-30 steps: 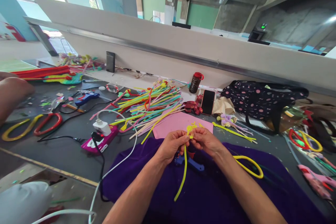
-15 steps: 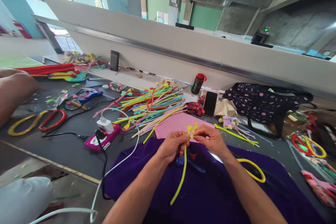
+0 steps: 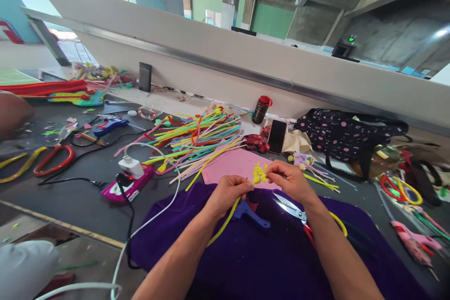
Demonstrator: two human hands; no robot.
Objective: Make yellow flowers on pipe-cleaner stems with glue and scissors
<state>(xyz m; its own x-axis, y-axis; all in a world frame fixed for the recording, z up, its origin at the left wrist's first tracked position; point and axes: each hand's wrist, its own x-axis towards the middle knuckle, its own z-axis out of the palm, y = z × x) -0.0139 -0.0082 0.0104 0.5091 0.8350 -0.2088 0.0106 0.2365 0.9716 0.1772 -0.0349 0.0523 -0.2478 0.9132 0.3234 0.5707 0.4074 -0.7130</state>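
Observation:
My left hand (image 3: 230, 193) is closed in a pinch on the stem of a yellow pipe-cleaner flower (image 3: 259, 173). The flower head rises above the fingertips, and its fuzzy yellow stem (image 3: 225, 225) hangs down toward the left forearm. At the flower's right edge, my right hand (image 3: 290, 180) pinches a yellow petal between thumb and forefinger. Below the hands, a blue glue gun (image 3: 251, 215) lies on the purple cloth (image 3: 267, 262), partly hidden by the left hand. Scissors (image 3: 290, 207) with red and yellow handles rest partly beneath the right forearm.
A heap of coloured pipe cleaners (image 3: 204, 133) lies beyond the pink sheet (image 3: 225, 168). To the left sits a magenta power strip (image 3: 130, 185) with a white cable. A phone (image 3: 277, 136), bottle (image 3: 260, 110) and dark patterned bag (image 3: 344, 138) stand behind. Another person's hand (image 3: 14, 112) is at far left.
The yellow flower has turned, so its petals show more and its stem swings left. My right hand has shifted slightly right, uncovering the scissor blades. The other person's hand has moved left.

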